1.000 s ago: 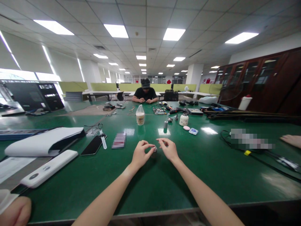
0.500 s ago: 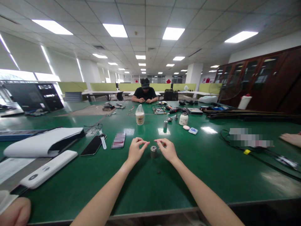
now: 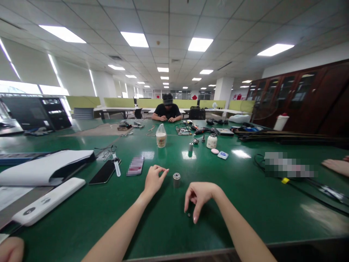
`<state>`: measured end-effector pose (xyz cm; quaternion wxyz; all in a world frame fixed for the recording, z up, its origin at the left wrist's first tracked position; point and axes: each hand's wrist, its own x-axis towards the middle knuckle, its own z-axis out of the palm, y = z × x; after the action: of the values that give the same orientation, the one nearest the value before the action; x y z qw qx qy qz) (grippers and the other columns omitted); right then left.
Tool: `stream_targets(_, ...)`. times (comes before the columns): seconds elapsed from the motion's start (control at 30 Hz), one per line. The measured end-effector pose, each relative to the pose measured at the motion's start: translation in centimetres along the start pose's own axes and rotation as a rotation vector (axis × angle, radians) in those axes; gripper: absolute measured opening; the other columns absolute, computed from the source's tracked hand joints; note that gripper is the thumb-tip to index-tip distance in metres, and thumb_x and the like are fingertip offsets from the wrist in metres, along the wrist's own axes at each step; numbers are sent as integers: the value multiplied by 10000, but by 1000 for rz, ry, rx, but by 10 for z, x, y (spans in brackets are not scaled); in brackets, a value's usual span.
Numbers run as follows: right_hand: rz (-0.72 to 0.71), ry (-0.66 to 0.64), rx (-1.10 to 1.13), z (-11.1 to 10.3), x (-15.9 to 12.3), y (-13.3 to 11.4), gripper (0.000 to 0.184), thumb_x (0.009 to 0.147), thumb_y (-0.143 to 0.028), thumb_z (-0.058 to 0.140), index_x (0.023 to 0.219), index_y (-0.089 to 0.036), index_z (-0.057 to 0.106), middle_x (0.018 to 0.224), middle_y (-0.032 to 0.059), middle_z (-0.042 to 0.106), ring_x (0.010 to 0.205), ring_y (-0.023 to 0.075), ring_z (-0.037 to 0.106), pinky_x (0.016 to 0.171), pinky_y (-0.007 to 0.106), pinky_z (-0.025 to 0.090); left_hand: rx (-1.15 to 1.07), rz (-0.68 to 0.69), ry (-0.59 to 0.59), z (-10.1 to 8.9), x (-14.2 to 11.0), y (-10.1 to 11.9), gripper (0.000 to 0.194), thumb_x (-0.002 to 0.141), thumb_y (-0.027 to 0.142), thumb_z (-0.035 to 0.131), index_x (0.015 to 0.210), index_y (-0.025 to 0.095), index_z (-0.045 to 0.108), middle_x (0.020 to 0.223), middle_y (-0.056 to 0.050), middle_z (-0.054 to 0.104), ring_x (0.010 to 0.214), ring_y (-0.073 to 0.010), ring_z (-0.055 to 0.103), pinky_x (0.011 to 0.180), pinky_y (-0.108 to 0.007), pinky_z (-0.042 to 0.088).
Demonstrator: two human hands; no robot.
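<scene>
Metal cylinder [image 3: 176, 182]: upright on green table [image 3: 163, 229], between the two hands, nearer the left; neither hand touching it. Top face shows small round details, too small to make out.
Cylinder handling: looks like solid metal, so probably heavy for its size, stiff, not fragile; smooth wall may slip. Best hold likely thumb and fingers on opposite sides of the wall, below the top rim.
Small part [image 3: 189, 215]: tiny, grey, ring-like; on the table, nearer the front edge than the cylinder, by the right fingertips. Probably light, hard, easy to drop or roll; best pinched by its outer edge.
Left hand [image 3: 153, 181]: just beside the cylinder, thumb and forefinger tips drawn together; cannot tell if anything tiny sits between.
Right hand [image 3: 200, 194]: bent downward, thumb and finger apart, tips on either side of the small part; contact cannot be told.
Second cylinder [image 3: 190, 147]: upright, farther back, well apart from both hands.
Behind it: bagged cup [image 3: 161, 140] to its left, white jar [image 3: 212, 142] to its right.
Left side: dark phone [image 3: 105, 172], white watch [image 3: 117, 167] beside it.
Across table: seated person [image 3: 167, 111] in dark top.
</scene>
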<state>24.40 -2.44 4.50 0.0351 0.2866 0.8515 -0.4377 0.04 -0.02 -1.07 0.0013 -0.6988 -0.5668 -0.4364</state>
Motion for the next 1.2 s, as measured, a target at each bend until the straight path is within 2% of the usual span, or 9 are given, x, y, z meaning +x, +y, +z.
stream_targets(0.2,66,55,-90,6,10,0,358,512,-476,819,777,-239,779,442,-84,451,406,45,314,409,214,206,-9,14,-20,-1,-1,3,305,882,423,513,805,203,711,842,-46,622,868,-192,552,805,-327,441)
stream_targets(0.27,-1,88,-67,6,13,0,351,543,-485,805,785,-232,778,490,-66,507,441,57,365,427,209,245,-9,16,-17,-1,-1,4,304,884,416,510,803,202,709,842,-48,623,868,-191,553,807,-326,442)
stream_targets(0.3,-59,163,-46,7,16,-1,350,564,-491,795,794,-228,777,526,-54,537,468,65,396,445,207,273,-9,16,-14,-1,-1,4,303,885,413,509,802,202,709,842,-48,623,869,-191,554,808,-326,443)
stream_targets(0.37,-185,463,-2,8,27,-2,337,624,-495,764,824,-224,771,615,-27,584,536,84,457,501,207,339,-12,20,-4,-1,-2,7,296,886,405,510,800,202,707,836,-48,621,867,-190,557,808,-324,443)
stream_targets(0.4,-225,695,9,8,34,-3,322,652,-491,749,829,-223,767,652,-14,593,565,93,476,529,211,364,-16,25,-3,-1,-2,9,292,886,403,510,804,202,706,833,-47,620,867,-189,558,805,-322,443)
stream_targets(0.47,-239,1043,-12,9,47,-3,282,713,-466,714,860,-229,757,697,6,600,597,108,500,579,225,406,-32,42,-6,-2,-4,14,286,888,398,511,809,201,703,830,-44,622,866,-187,559,796,-316,442)
stream_targets(0.53,-186,1199,-52,10,57,1,242,737,-449,698,845,-239,752,684,10,592,587,117,503,576,235,409,-51,61,-10,-2,-5,19,280,892,392,508,815,201,698,834,-42,626,865,-185,558,788,-309,442)
stream_targets(0.7,-95,1187,-113,8,60,15,196,787,-410,653,879,-271,754,671,6,584,577,124,509,565,243,393,-102,88,-24,-3,-10,32,265,913,354,478,838,204,683,855,-38,639,862,-177,558,797,-303,439)
stream_targets(1.2,-133,1168,-76,11,62,16,190,826,-363,610,884,-249,751,685,5,569,584,115,493,574,238,374,-141,96,-19,-3,-12,36,243,932,309,439,940,195,654,894,-41,648,840,-173,549,779,-302,436)
